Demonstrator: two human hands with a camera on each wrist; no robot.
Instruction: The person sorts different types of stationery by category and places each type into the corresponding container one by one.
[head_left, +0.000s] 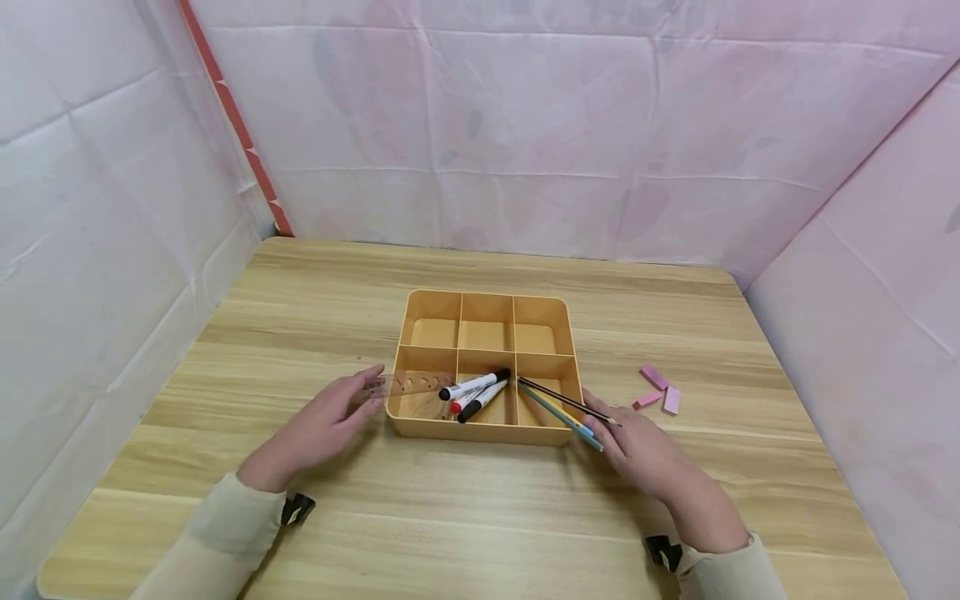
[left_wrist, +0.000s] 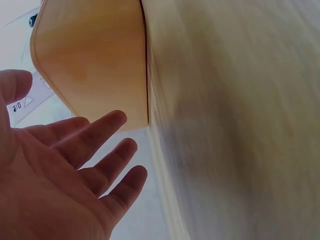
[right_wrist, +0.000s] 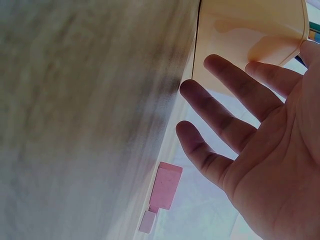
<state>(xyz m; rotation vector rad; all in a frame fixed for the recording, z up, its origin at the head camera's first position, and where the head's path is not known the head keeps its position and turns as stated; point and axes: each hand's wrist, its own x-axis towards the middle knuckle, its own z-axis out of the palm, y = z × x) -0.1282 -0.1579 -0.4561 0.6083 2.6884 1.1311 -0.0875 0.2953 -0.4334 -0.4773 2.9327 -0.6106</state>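
A yellow-orange organizer box (head_left: 480, 432) with several compartments stands on the table. My left hand (head_left: 326, 425) is beside its left wall, fingers spread, near the end of a clear ruler (head_left: 408, 384) that sticks out over the rim. By the right wall is my right hand (head_left: 641, 450), its fingers loosely extended and the index fingertip at the wall. Several pencils (head_left: 558, 408) lean in the front right compartment, their ends jutting over the rim above this hand. Black and red markers (head_left: 480, 392) lie in the front middle compartment. Neither hand holds anything.
Three pink erasers (head_left: 654, 377) lie on the table (head_left: 480, 517), right of the box. Pale patterned cloth (head_left: 525, 117) hangs behind the table and along both sides. The box's back row of compartments shows bare bottoms.
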